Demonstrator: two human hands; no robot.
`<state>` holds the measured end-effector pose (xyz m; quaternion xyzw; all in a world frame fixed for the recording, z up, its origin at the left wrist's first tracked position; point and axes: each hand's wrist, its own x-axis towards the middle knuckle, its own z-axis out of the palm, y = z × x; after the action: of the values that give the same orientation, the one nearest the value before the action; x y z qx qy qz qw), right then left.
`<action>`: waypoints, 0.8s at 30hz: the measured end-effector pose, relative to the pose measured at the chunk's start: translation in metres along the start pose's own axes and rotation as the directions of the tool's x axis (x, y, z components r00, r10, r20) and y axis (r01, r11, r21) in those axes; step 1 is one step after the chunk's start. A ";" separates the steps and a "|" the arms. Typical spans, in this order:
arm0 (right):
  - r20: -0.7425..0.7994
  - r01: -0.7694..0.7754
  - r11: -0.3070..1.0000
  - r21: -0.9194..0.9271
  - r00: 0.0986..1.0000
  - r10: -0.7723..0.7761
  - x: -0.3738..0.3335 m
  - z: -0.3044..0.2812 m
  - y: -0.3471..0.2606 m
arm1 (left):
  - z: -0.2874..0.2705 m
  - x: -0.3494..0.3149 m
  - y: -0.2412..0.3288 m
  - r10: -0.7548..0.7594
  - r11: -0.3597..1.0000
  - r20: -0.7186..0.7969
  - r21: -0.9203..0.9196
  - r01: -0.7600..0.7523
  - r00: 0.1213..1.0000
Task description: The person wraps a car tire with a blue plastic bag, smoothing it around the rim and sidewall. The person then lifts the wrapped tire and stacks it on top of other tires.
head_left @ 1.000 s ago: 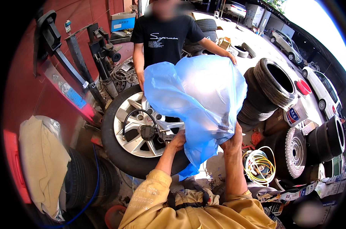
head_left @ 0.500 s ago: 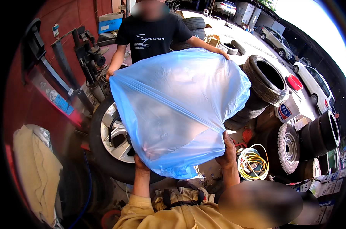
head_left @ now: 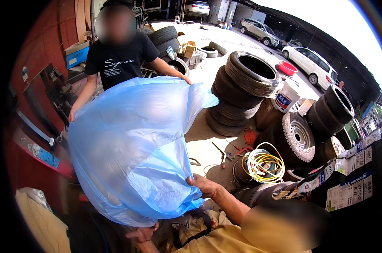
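Note:
A large, thin blue plastic bag [head_left: 128, 147] is spread out and billowing in front of me. My right hand [head_left: 203, 186] is closed on its right edge, thumb on top. Below the near edge, my left hand [head_left: 142, 233] has its fingers stretched out to the left, touching or very close to the plastic. Opposite me a person in a black T-shirt [head_left: 119, 63] grips the far edge with both hands. The bag hides what lies beneath it.
Stacked tyres [head_left: 241, 92] stand right of the bag. A bucket with a coiled yellow hose [head_left: 264, 164], a wheel with a steel rim [head_left: 298, 133] and labelled tyres [head_left: 359, 185] lie nearer right. Tan cloth [head_left: 41, 223] sits at left; cars [head_left: 311, 63] are parked behind.
The bag, both my hands and the other person have shifted left in view as my view turned right. My left hand's fingers have straightened. The silver-rimmed wheel is now covered.

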<state>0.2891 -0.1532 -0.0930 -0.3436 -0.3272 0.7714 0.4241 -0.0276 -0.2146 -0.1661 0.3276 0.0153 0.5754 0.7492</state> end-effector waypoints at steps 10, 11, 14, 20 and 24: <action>0.034 0.184 0.933 0.309 0.978 -0.204 -0.060 0.033 0.034 | 0.044 0.035 0.008 -0.096 0.796 -0.164 -0.605 -0.023 0.982; -0.048 0.197 0.935 0.296 0.980 -0.191 -0.070 0.039 0.027 | 0.035 0.031 -0.005 0.022 0.881 -0.223 -0.457 -0.124 0.975; -0.263 0.312 0.931 0.190 0.930 -0.258 -0.083 0.029 0.004 | -0.007 -0.005 -0.004 0.281 0.960 -0.526 0.158 -0.232 0.803; -0.181 0.054 0.997 -0.053 0.982 -0.063 -0.088 -0.003 -0.027 | -0.034 -0.108 0.099 0.274 0.960 -0.382 0.160 -0.229 0.882; -0.109 -0.193 0.981 -0.005 0.975 0.191 -0.088 0.005 0.055 | 0.000 -0.134 0.060 0.102 0.897 -0.318 -0.380 -0.225 0.943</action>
<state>0.2973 -0.2551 -0.1120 -0.4180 -0.2748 0.7866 0.3620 -0.1241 -0.3241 -0.1827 0.0749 -0.0244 0.6690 0.7391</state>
